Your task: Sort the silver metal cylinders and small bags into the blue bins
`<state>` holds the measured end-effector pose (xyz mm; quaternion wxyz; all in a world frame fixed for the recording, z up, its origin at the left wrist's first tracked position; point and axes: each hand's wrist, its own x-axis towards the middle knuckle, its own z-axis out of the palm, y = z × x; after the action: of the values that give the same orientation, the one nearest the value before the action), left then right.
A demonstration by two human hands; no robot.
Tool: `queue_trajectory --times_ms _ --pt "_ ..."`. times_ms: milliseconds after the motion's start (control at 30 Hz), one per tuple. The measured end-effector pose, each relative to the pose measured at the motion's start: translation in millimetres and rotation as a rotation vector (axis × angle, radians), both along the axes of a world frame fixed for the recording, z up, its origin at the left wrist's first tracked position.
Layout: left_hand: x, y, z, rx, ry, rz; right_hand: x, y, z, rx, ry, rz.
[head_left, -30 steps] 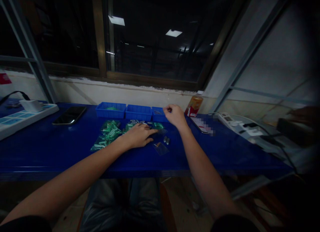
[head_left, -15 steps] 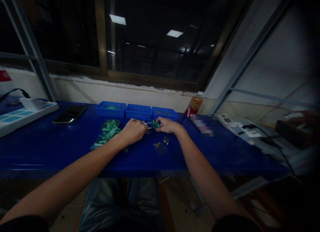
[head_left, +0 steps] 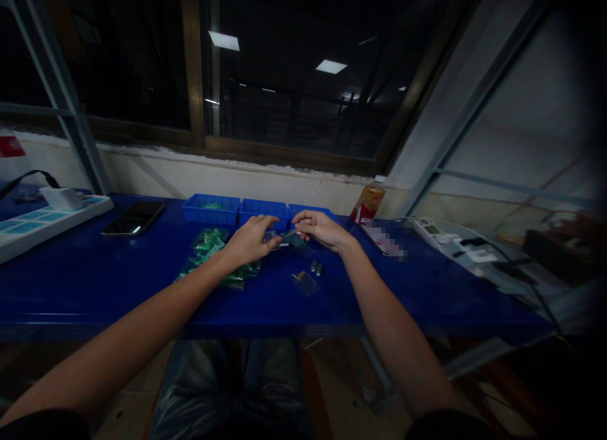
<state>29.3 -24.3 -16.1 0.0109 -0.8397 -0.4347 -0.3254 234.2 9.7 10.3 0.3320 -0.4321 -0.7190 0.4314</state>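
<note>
My left hand hovers over the middle of the blue table, thumb and index finger apart. It is just right of a pile of green-and-clear small packets. Facing it, my right hand pinches a small thin piece, too blurred to name. A greenish clear packet lies below the right fingertips, partly hidden by them. Nearer me on the table are two small dark cylinders and a clear bag with brass-coloured pins.
Three blue bins line the back of the table. A phone and a white power strip lie at left. At right are a drink bottle, another flat phone-like object and cabled white adapters.
My left hand has spread its thumb and index finger. The right hand has lifted slightly and now pinches the thin piece, while the green packet sits lower beneath it.
</note>
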Motion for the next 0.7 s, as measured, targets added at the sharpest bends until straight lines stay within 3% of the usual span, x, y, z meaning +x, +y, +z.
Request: queue_trajectory --times_ms 100,200,433,567,700 --pt "7 -3 -0.7 0.029 -0.026 -0.071 -12 -2 -3.8 0.001 0.069 0.027" --pt "10 1 -3.3 -0.104 -0.109 -0.064 -24 -3 -6.7 0.014 0.089 0.053" --pt "-2 17 -3.6 -0.368 -0.549 0.008 -26 -7 -1.5 0.097 0.061 -0.02" --pt "-4 19 -4.3 -0.489 -0.733 -0.069 -28 -10 -1.5 0.065 0.027 0.026" --pt "-2 18 -4.3 -0.558 -0.759 -0.169 -31 -9 -4.2 0.036 0.082 -0.005"
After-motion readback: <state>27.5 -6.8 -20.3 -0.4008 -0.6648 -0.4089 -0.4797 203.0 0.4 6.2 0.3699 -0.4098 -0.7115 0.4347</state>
